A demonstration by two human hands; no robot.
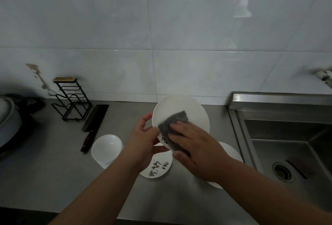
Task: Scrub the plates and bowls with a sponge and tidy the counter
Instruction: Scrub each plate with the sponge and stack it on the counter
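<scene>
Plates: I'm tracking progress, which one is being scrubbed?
The raised plate in the left hand, under the sponge; the other two lie on the counter.

White plate (177,107), grey sponge (173,126), black-lettered white dish (159,168), plain white bowl (106,148), black rack (71,99).

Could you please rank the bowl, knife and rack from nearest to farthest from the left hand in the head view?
1. Bowl, just left of the left hand.
2. Knife, farther left.
3. Rack, back left by the wall.
</scene>
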